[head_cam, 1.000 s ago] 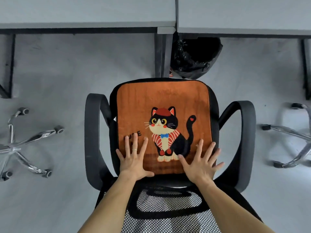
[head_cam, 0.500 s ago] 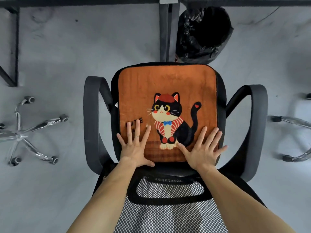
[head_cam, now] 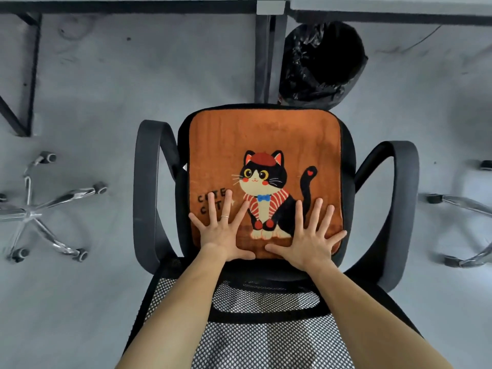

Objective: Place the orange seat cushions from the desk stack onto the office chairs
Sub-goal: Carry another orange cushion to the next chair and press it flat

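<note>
An orange seat cushion point(head_cam: 266, 137) printed with a black-and-white cat lies flat on the seat of a black office chair point(head_cam: 149, 187) right below me. My left hand point(head_cam: 223, 233) rests flat on the cushion's near left part, fingers spread, a ring on one finger. On the near right part, my right hand point(head_cam: 308, 238) lies flat too, fingers apart. Neither hand grips anything. The chair's mesh backrest point(head_cam: 266, 328) is nearest to me, under my forearms. The desk stack is out of view.
A bin with a black bag point(head_cam: 322, 65) stands just beyond the chair, beside the grey desk legs point(head_cam: 263, 57). Chrome wheeled chair bases sit on the grey floor at left point(head_cam: 34, 209) and right point(head_cam: 468, 217). Desk edges point(head_cam: 372, 12) run along the top.
The view has tilted down and nearer, so the desk tops slid out of the frame. Both hands have stayed flat on the near part of the cushion, sliding slightly.
</note>
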`<state>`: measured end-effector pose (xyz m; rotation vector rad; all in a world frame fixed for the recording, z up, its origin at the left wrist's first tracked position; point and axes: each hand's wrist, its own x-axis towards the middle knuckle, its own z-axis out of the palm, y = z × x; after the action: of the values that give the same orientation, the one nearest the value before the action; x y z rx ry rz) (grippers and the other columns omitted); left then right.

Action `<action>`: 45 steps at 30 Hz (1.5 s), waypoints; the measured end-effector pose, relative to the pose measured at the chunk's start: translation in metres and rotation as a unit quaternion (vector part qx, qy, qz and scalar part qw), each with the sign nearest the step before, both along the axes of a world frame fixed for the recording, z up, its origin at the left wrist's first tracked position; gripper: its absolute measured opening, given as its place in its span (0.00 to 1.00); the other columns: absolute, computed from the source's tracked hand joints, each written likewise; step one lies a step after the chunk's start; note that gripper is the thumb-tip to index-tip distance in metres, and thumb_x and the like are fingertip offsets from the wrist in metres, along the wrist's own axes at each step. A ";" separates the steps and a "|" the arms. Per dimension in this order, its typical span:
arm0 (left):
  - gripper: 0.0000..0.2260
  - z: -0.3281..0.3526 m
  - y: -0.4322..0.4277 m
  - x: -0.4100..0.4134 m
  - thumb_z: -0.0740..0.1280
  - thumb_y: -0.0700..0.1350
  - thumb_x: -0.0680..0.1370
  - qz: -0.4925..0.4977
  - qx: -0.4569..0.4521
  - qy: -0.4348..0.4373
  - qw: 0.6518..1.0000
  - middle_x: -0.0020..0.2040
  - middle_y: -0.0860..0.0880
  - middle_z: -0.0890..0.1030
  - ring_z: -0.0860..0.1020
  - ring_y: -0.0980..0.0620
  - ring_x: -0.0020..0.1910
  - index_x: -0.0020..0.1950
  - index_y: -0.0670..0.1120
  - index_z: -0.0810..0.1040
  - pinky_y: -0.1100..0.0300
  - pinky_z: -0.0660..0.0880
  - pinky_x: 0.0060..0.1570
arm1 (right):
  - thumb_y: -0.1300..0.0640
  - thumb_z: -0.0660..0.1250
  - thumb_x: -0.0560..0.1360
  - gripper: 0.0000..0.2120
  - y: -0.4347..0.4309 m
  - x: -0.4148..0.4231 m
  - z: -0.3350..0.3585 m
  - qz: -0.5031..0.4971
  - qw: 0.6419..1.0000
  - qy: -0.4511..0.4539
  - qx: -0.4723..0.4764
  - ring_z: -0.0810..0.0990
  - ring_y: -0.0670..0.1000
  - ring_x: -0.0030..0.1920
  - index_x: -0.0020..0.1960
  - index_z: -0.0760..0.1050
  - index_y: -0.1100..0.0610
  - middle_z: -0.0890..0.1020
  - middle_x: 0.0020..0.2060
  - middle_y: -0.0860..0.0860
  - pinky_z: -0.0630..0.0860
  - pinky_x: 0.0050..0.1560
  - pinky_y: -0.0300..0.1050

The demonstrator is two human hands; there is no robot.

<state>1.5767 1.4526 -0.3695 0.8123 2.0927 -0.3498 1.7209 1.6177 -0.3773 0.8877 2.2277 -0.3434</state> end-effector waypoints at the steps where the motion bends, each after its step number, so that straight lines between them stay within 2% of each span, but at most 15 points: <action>1: 0.59 0.004 -0.003 0.000 0.62 0.80 0.61 0.006 0.023 0.001 1.000 0.71 0.49 0.17 0.20 0.35 0.70 0.73 0.63 0.23 0.17 0.44 0.62 | 0.12 0.46 0.58 0.61 0.000 -0.001 0.004 -0.009 1.000 0.004 -0.004 0.25 0.65 0.75 0.76 0.23 0.43 0.25 0.76 0.57 0.42 0.67 0.82; 3: 0.54 0.012 -0.009 0.001 0.62 0.78 0.66 0.077 0.074 0.018 0.994 0.74 0.51 0.21 0.25 0.38 0.74 0.76 0.64 0.28 0.19 0.47 0.65 | 0.17 0.52 0.66 0.54 0.004 0.001 0.016 -0.067 0.997 0.034 0.003 0.31 0.61 0.78 0.79 0.31 0.41 0.32 0.79 0.54 0.41 0.70 0.77; 4: 0.53 0.016 -0.012 0.002 0.64 0.76 0.68 0.154 0.091 0.036 0.983 0.76 0.50 0.24 0.29 0.39 0.76 0.77 0.63 0.30 0.21 0.48 0.66 | 0.22 0.57 0.70 0.50 0.006 0.002 0.020 -0.131 0.989 0.063 0.011 0.35 0.59 0.80 0.80 0.37 0.42 0.37 0.81 0.54 0.43 0.72 0.75; 7: 0.48 0.019 -0.017 -0.003 0.70 0.62 0.74 0.425 0.097 0.082 0.896 0.81 0.45 0.39 0.43 0.37 0.79 0.81 0.52 0.39 0.27 0.56 0.69 | 0.39 0.64 0.78 0.41 0.021 0.004 0.027 -0.369 0.919 0.137 0.009 0.52 0.60 0.79 0.81 0.49 0.54 0.53 0.80 0.55 0.59 0.74 0.65; 8: 0.46 0.018 -0.017 -0.006 0.69 0.59 0.76 0.484 0.092 0.081 0.867 0.82 0.43 0.44 0.47 0.37 0.79 0.81 0.48 0.42 0.30 0.58 0.70 | 0.43 0.64 0.79 0.38 0.026 0.004 0.028 -0.411 0.901 0.141 0.007 0.56 0.61 0.77 0.80 0.52 0.57 0.56 0.79 0.56 0.64 0.72 0.63; 10: 0.38 0.015 -0.016 -0.012 0.67 0.54 0.79 0.528 0.097 0.092 0.838 0.81 0.39 0.51 0.54 0.36 0.78 0.80 0.41 0.50 0.36 0.63 0.71 | 0.49 0.62 0.81 0.30 0.033 0.006 0.027 -0.439 0.887 0.141 0.013 0.63 0.62 0.74 0.78 0.58 0.60 0.61 0.76 0.58 0.69 0.67 0.61; 13: 0.26 0.007 -0.017 -0.015 0.64 0.48 0.82 0.536 0.121 0.131 0.825 0.77 0.36 0.62 0.63 0.34 0.74 0.75 0.38 0.61 0.39 0.69 0.68 | 0.56 0.61 0.81 0.21 0.035 0.007 0.026 -0.459 0.878 0.132 0.025 0.72 0.65 0.66 0.71 0.66 0.64 0.67 0.70 0.61 0.72 0.63 0.58; 15: 0.22 0.004 -0.018 -0.014 0.61 0.46 0.83 0.538 0.129 0.146 0.820 0.76 0.37 0.64 0.66 0.34 0.73 0.74 0.39 0.63 0.38 0.71 0.66 | 0.59 0.62 0.81 0.19 0.033 0.007 0.026 -0.461 0.879 0.120 0.029 0.73 0.65 0.64 0.69 0.66 0.65 0.67 0.68 0.61 0.73 0.61 0.57; 20: 0.20 0.000 -0.021 -0.011 0.62 0.44 0.83 0.509 0.167 0.161 0.829 0.79 0.40 0.60 0.63 0.38 0.75 0.74 0.41 0.65 0.42 0.68 0.69 | 0.60 0.62 0.81 0.18 0.032 0.007 0.026 -0.465 0.878 0.111 0.039 0.71 0.64 0.64 0.68 0.65 0.62 0.67 0.68 0.61 0.73 0.59 0.57; 26: 0.21 -0.003 -0.017 -0.013 0.62 0.44 0.83 0.525 0.187 0.166 0.813 0.79 0.43 0.60 0.61 0.41 0.77 0.75 0.42 0.65 0.43 0.68 0.70 | 0.62 0.61 0.80 0.24 0.032 0.007 0.025 -0.465 0.882 0.072 0.036 0.68 0.67 0.66 0.74 0.59 0.63 0.66 0.69 0.64 0.72 0.59 0.57; 33: 0.22 -0.003 -0.018 -0.014 0.61 0.45 0.83 0.517 0.197 0.162 0.817 0.81 0.45 0.57 0.57 0.42 0.78 0.77 0.45 0.63 0.44 0.63 0.73 | 0.65 0.60 0.79 0.23 0.030 0.010 0.020 -0.480 0.874 0.076 0.026 0.76 0.67 0.60 0.72 0.61 0.62 0.69 0.67 0.61 0.74 0.58 0.56; 37: 0.23 -0.002 -0.015 -0.017 0.59 0.46 0.84 0.501 0.189 0.164 0.829 0.81 0.46 0.55 0.55 0.42 0.79 0.79 0.46 0.61 0.44 0.63 0.72 | 0.64 0.59 0.79 0.21 0.032 0.012 0.019 -0.476 0.876 0.070 0.023 0.76 0.67 0.59 0.71 0.61 0.62 0.70 0.66 0.62 0.74 0.55 0.55; 40: 0.24 -0.002 -0.015 -0.016 0.58 0.46 0.84 0.492 0.178 0.158 0.838 0.81 0.46 0.54 0.54 0.41 0.79 0.80 0.46 0.57 0.43 0.62 0.73 | 0.65 0.60 0.78 0.25 0.028 0.009 0.022 -0.470 0.879 0.076 0.034 0.73 0.66 0.63 0.74 0.59 0.61 0.67 0.69 0.62 0.74 0.58 0.58; 42: 0.28 0.000 -0.014 -0.015 0.58 0.47 0.84 0.471 0.166 0.162 0.851 0.82 0.44 0.50 0.53 0.40 0.79 0.82 0.47 0.51 0.42 0.59 0.74 | 0.66 0.62 0.76 0.32 0.023 0.007 0.026 -0.423 0.899 0.092 0.059 0.65 0.63 0.71 0.78 0.55 0.57 0.61 0.74 0.59 0.72 0.64 0.60; 45: 0.32 0.001 -0.010 -0.012 0.58 0.51 0.83 0.372 0.149 0.145 0.905 0.82 0.44 0.42 0.47 0.41 0.80 0.82 0.49 0.45 0.39 0.54 0.76 | 0.64 0.65 0.75 0.38 0.016 0.008 0.028 -0.299 0.948 0.097 0.055 0.57 0.59 0.77 0.80 0.52 0.55 0.53 0.80 0.55 0.66 0.72 0.58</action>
<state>1.5642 1.4421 -0.3684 0.0674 2.5909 0.2918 1.7289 1.6340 -0.3494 1.6534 2.1196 -0.6084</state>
